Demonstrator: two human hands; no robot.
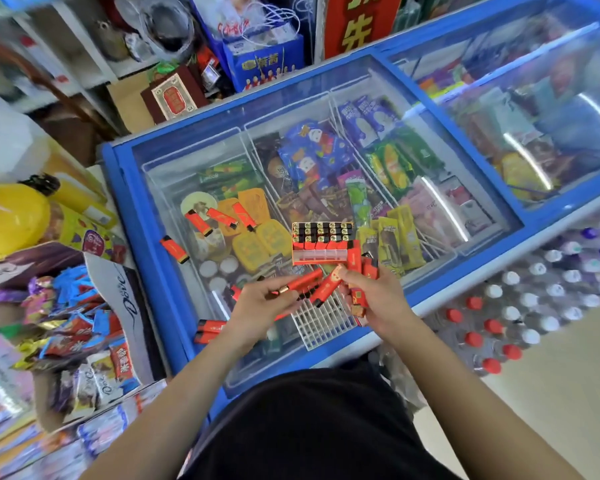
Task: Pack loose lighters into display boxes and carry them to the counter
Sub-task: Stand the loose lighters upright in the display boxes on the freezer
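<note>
Both hands hovered over the glass lid of a blue chest freezer [132, 216]. The left hand [257, 303] had its fingers curled round a red lighter [300, 283], held nearly level. The right hand [378, 299] pinched a second lighter [328, 287] between thumb and forefinger, with more lighters bunched against its palm [357, 295]. The display box [321, 258], part filled with black caps up, stood on the glass just beyond the hands. A white grid insert [321, 322] lay beneath them. Loose lighters lay on the lid: three further back [222, 216], one near the left edge [174, 250], and a pair beside the left wrist [208, 330].

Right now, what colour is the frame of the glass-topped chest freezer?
Blue frame; head view shows it best.
</note>
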